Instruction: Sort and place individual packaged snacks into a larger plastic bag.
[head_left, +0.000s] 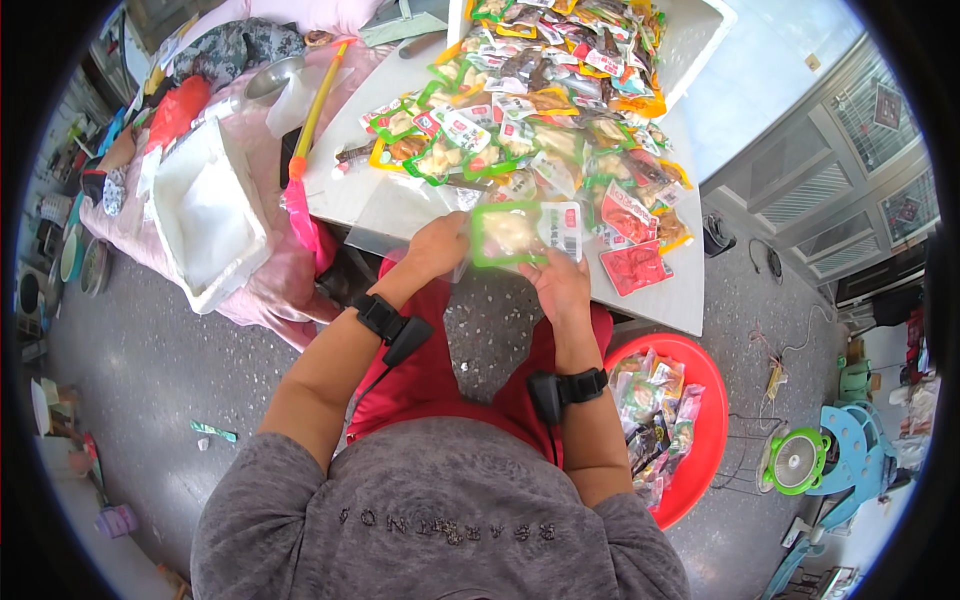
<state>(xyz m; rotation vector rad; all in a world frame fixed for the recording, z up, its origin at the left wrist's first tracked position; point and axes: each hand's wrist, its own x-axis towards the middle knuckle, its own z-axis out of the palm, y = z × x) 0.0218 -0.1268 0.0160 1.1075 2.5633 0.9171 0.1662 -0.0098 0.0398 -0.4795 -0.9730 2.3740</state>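
My right hand (561, 285) grips the lower edge of a green-bordered snack packet (510, 234), sealed, with pale food showing through its window. The packet looks slightly blurred and bears writing. At the packet's left end, my left hand (439, 244) pinches a clear plastic bag (390, 225) at the near table edge. How far the packet overlaps the bag I cannot tell. Beyond both hands, a heap of sealed snack packets (480, 139) spreads over the white table (337, 180). Two red packets (636, 267) lie at its right side near the edge.
A white foam box (705, 37) full of packets stands at the table's back. To the left, another foam box (214, 217) and a yellow-handled tool (319, 105) rest on pink cloth. A red basin (709, 457) of packets sits right of my legs, near a green fan (796, 461).
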